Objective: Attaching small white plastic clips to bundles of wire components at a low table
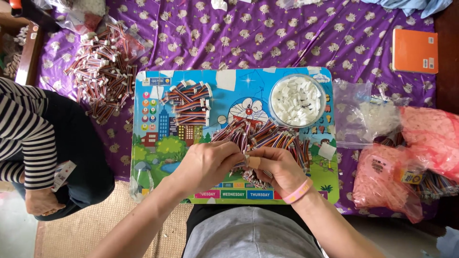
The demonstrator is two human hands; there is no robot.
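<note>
My left hand (209, 164) and my right hand (279, 168) meet over the near middle of a colourful cartoon board (158, 143). Both pinch a short multicoloured ribbon cable (243, 154) between their fingertips. A pink band circles my right wrist, and a plaster wraps one finger. Just beyond my hands lies a loose heap of multicoloured cables (267, 136). A tidy stack of cables with white connectors (189, 102) sits on the board's left half. A round clear tub of small white connectors (297, 100) stands at the board's far right.
A large pile of finished cables (103, 71) lies on the purple cloth at far left. Clear and pink plastic bags (406, 157) of parts crowd the right. An orange notebook (414, 50) lies far right. Another person in a striped top (24, 138) sits at left.
</note>
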